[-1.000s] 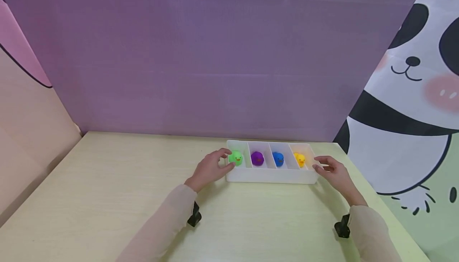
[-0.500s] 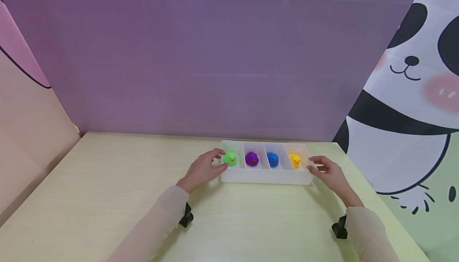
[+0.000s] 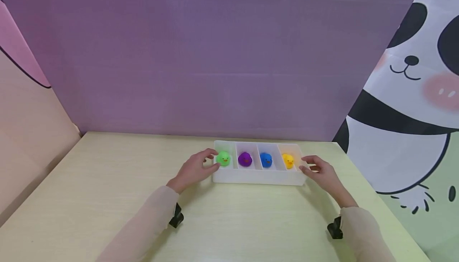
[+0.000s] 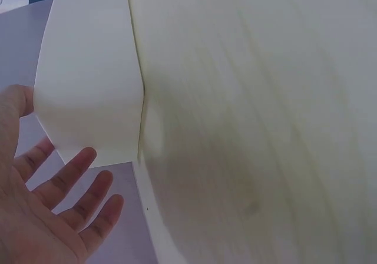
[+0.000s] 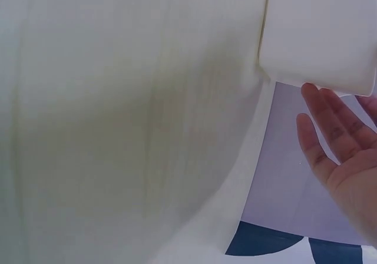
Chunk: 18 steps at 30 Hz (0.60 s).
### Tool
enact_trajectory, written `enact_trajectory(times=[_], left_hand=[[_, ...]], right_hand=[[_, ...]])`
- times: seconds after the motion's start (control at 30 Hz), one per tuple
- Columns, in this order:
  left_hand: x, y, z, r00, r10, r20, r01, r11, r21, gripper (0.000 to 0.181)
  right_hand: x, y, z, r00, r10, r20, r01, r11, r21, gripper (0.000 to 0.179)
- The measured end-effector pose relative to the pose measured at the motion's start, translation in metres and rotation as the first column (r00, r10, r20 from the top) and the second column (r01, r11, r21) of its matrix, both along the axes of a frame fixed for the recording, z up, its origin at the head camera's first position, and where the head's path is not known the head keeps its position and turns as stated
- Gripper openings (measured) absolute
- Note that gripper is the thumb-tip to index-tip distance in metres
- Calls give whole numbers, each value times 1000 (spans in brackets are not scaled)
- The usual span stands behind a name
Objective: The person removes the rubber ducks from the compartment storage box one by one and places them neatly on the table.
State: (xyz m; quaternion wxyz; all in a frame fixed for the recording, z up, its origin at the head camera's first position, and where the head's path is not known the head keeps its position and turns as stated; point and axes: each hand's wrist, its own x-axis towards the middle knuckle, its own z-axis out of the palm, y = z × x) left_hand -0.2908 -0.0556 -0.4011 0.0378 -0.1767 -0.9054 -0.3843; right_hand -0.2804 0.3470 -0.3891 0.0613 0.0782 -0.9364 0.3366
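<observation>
A white tray (image 3: 258,177) with a row of compartments lies near the table's back edge. One small toy duck sits in each compartment: green (image 3: 223,158), purple, blue and yellow (image 3: 288,160), from left to right. My left hand (image 3: 195,168) holds the tray's left end between thumb and fingers, beside the green duck. At the opposite end my right hand (image 3: 324,174) grips the tray with thumb and index finger. In the left wrist view the tray's side wall (image 4: 91,69) shows, with the other fingers spread. The right thumb is hidden in the right wrist view.
The pale wooden table (image 3: 100,186) stretches left and forward of the tray. Behind it hangs a purple cloth (image 3: 201,62), and a panda-printed sheet (image 3: 405,146) stands at the right. Black wrist cameras (image 3: 176,215) sit under both sleeves.
The tray has moved left along the back of the table, with the ducks in it. Both hands have moved left with it, keeping their hold on its ends.
</observation>
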Motion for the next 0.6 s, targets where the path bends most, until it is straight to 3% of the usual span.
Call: enact_trajectory(times=[0.6], left_hand=[[3,-27,-1,1000,12,20,-12,1000,7,39]], right_hand=[[0,-25,-1,999,22,-23,-22,1000,-3,44]])
